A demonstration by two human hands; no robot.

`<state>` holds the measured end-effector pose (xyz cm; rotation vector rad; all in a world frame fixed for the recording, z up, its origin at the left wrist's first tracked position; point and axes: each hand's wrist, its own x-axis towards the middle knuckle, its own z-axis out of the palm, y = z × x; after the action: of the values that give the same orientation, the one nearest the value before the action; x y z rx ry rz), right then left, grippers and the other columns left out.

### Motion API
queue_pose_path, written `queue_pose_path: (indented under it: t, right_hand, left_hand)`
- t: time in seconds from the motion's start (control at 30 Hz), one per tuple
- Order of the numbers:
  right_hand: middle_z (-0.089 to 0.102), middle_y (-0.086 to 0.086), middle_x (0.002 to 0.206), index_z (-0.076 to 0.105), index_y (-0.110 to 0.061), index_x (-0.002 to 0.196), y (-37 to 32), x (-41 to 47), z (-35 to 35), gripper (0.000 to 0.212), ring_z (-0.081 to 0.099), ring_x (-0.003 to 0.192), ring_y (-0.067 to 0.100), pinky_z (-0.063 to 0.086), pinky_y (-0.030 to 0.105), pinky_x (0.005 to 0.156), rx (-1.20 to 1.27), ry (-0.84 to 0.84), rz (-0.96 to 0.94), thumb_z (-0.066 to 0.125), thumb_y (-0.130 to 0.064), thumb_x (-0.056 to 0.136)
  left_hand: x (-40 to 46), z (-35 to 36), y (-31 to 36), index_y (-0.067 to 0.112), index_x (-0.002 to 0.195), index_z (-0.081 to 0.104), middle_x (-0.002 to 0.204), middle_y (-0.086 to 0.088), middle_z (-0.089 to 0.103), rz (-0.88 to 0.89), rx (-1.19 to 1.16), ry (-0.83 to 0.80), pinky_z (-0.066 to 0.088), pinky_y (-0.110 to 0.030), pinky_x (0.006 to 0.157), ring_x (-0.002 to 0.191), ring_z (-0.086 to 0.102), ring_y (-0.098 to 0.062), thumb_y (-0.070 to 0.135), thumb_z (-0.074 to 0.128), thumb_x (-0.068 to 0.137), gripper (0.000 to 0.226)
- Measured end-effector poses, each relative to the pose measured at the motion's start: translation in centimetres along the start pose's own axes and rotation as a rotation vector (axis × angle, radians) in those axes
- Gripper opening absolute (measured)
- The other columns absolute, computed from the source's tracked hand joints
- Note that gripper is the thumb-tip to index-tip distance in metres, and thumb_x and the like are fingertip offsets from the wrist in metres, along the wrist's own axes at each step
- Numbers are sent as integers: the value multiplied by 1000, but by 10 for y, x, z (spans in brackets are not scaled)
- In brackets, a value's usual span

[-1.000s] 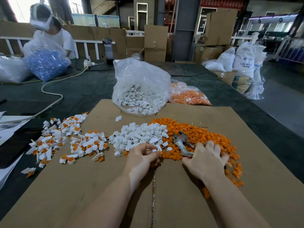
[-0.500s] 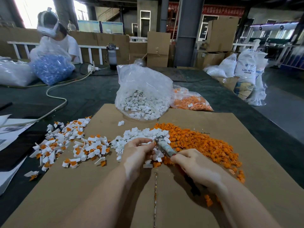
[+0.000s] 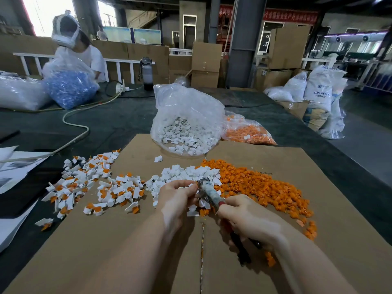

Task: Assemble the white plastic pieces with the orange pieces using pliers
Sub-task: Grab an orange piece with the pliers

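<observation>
My right hand [image 3: 246,219] grips the handles of the pliers [image 3: 210,193], whose jaws point up and left toward my left hand [image 3: 177,196]. Between its fingertips my left hand pinches a small white piece right at the jaw tip; the piece is mostly hidden. A pile of loose white pieces [image 3: 186,174] lies just beyond the hands, and a wide pile of orange pieces [image 3: 261,185] spreads to the right. Assembled white-and-orange pieces [image 3: 95,187] are scattered on the left of the cardboard sheet [image 3: 127,251].
A clear bag of white pieces [image 3: 186,128] and a bag of orange pieces [image 3: 248,132] stand behind the piles. Papers [image 3: 14,172] and a cable [image 3: 80,126] lie on the left. A person [image 3: 78,52] works at the far left with a bag of blue parts [image 3: 70,88].
My right hand picked the pliers up from the orange pile and brought them left to my left hand. My left hand lifted a white piece off the pile to the jaws.
</observation>
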<state>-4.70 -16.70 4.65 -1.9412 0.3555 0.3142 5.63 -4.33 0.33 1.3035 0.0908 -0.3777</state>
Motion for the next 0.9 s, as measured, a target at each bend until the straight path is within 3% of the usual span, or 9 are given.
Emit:
queue_pose_path:
  t: [0.13,0.3,0.6,0.73,0.9]
  right_hand:
    - [48,8,68,44,-13,75,-3,0,3,16,48,58,22,34,30,53,-189,109,-27,49,-21,87]
    - [36,-3,65,37,-18,68,-1,2,8,25,32,54,11,25,22,50,-329,225,-85,51,-22,89]
    - [44,-2,72,45,-17,71,12,2,11,22,39,58,12,27,25,52,-347,301,-106,58,-27,86]
    - [49,-7,86,55,-24,91,25,8,5,27,49,76,11,35,25,60,-382,483,-87,64,-47,79]
    - [46,-3,101,53,-20,108,44,21,-8,44,48,101,15,42,26,79,-754,803,-31,59,-54,81]
  left_hand:
    - [0,1,-1,3,81,61,65,-11,65,8,-5,11,52,-21,51,52,59,-14,-6,60,84,9]
    - [-2,3,-3,3,80,62,59,-9,64,21,-20,7,51,-23,51,47,57,-12,-8,60,83,11]
    - [-5,2,-9,2,85,62,70,-12,65,5,-24,6,51,-19,49,49,60,-12,-7,60,84,9]
    - [-11,-1,-13,2,89,61,69,-12,65,47,13,1,52,-19,51,49,60,-10,-2,61,85,5]
    - [-22,-7,-28,5,100,66,63,1,58,263,388,-80,50,-19,60,58,57,-9,0,58,88,16]
